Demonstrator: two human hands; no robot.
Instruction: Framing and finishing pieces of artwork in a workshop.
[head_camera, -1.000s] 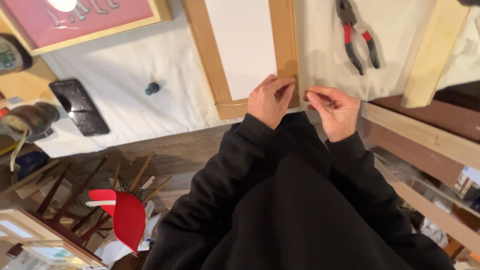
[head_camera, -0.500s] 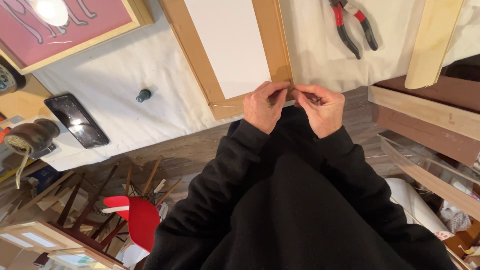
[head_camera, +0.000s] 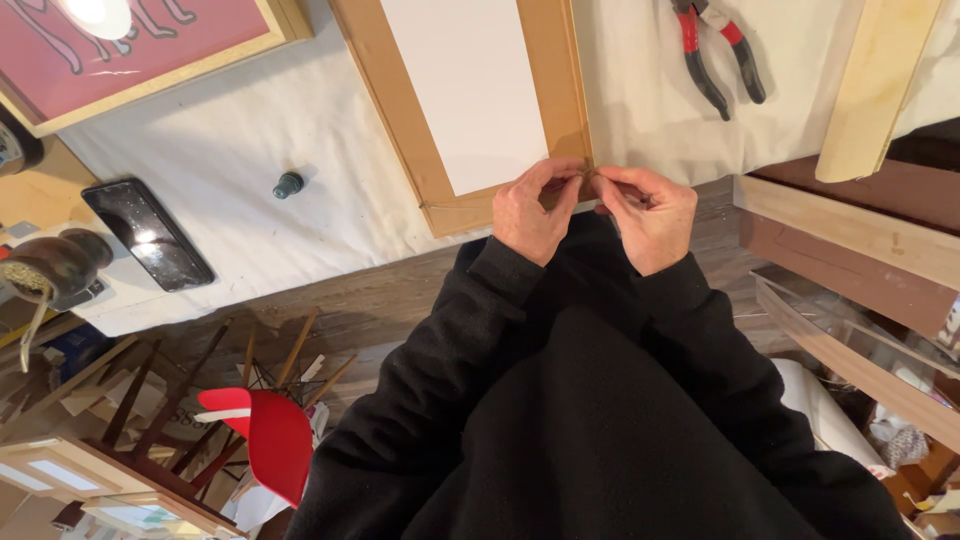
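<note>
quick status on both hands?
Left hand: pinched shut at the wooden frame corner.
Right hand: pinched shut beside it; what it grips cannot be told.

My left hand (head_camera: 532, 208) and right hand (head_camera: 645, 212) meet at the near corner of the frame (head_camera: 400, 100) on the cloth-covered table (head_camera: 250, 120). Pliers (head_camera: 715, 50) lie to the right, a small bottle (head_camera: 288, 185) and a phone (head_camera: 147, 233) to the left.

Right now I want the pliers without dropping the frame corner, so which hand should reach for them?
Right, probably. The pliers lie up and to the right of the right hand, with bare cloth between. The left hand would have to cross over it, and can keep pinching the wooden frame corner.
</note>
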